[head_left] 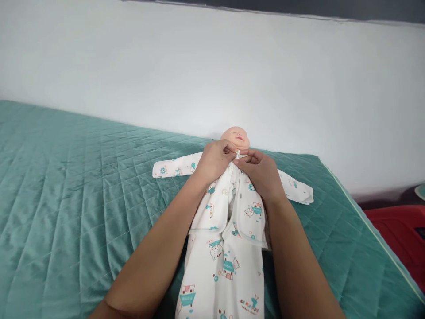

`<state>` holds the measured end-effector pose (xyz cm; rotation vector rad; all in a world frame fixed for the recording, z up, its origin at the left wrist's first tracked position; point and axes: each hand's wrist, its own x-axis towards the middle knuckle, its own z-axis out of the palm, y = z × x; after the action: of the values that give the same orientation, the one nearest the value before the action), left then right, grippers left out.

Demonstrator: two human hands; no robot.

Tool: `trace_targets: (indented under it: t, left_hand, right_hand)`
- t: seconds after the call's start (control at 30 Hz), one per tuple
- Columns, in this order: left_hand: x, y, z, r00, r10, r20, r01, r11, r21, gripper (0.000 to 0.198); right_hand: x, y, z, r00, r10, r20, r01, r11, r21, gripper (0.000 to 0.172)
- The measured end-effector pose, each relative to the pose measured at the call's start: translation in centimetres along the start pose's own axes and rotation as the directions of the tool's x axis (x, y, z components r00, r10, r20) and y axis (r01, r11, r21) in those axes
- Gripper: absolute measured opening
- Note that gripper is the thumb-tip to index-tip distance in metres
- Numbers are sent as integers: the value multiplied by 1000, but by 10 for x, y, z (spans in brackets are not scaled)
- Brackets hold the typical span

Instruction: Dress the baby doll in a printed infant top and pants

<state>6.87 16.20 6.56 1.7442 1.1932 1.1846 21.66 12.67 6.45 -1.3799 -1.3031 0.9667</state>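
Note:
A baby doll (pixel 235 135) lies on its back, its head toward the wall. It wears a white printed jacket (pixel 212 208) and matching pants (pixel 226 266). At the doll's neck, my left hand (pixel 219 159) pinches one side of the jacket's collar. My right hand (pixel 260 170) pinches the other side, and the two sets of fingertips almost meet. Below them the jacket's front edges hang apart, with a button (pixel 226 192) showing on the left one. Both sleeves (pixel 177 166) stretch out sideways. What exactly lies between the fingertips is partly hidden.
A green quilted bedcover (pixel 83 199) spreads under the doll. Behind it rises a white wall (pixel 166 71). Past the bed's right edge stands a red plastic stool or chair (pixel 398 230), with part of a pale round object (pixel 421 191) near it.

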Motion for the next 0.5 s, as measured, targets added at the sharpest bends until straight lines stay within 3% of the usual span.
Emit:
trace_targets:
  t: [0.27, 0.5]
  left_hand:
    - [-3, 3, 0, 999, -3, 53, 4, 1000, -16, 15]
    - [-2, 0, 3, 999, -51, -7, 51, 999, 17, 9]
  right_hand:
    - [1, 0, -2, 998, -12, 56, 16, 997, -74, 44]
    - [0, 0, 0, 999, -33, 33, 36, 993, -115, 49]
